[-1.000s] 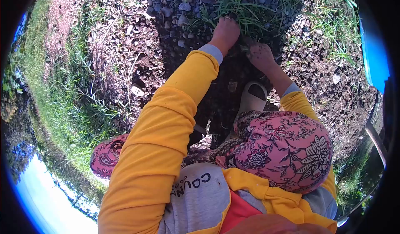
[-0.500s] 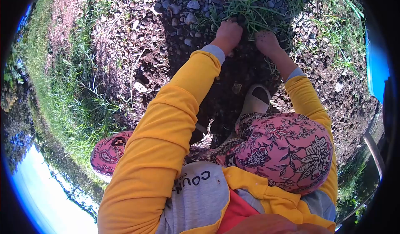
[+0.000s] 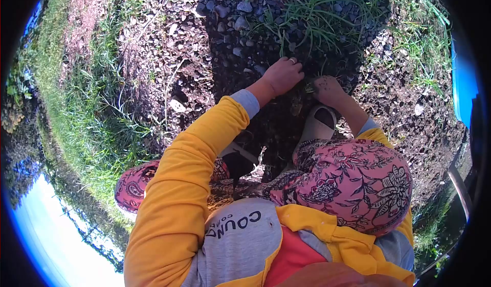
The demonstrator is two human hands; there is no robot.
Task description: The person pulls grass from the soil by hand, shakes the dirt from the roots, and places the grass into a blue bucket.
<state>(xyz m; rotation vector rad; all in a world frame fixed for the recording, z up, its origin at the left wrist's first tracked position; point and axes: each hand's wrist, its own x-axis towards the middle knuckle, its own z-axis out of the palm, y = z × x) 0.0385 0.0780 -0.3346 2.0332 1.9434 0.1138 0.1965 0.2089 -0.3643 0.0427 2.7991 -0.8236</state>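
Observation:
My left hand (image 3: 283, 76), with a ring on one finger, is closed low over the dark, shaded soil (image 3: 276, 116). Its fingertips point right, and what they pinch, if anything, is hidden. Close beside it, my right hand (image 3: 330, 90) has dirt on its back and curled fingers. A small tuft of grass (image 3: 309, 86) shows at those fingertips, between the two hands. Beyond both hands a larger clump of green grass (image 3: 319, 13) grows among grey pebbles (image 3: 240, 24).
My sandalled foot (image 3: 318, 126) is just below my right hand. Sunlit gravel (image 3: 169, 57) and long grass (image 3: 112, 118) lie to the left. At the right edge are a blue object (image 3: 463, 82) and a curved pole (image 3: 459, 191).
Both hands have drawn back from the large grass clump toward my feet. A small tuft now shows at my right fingertips.

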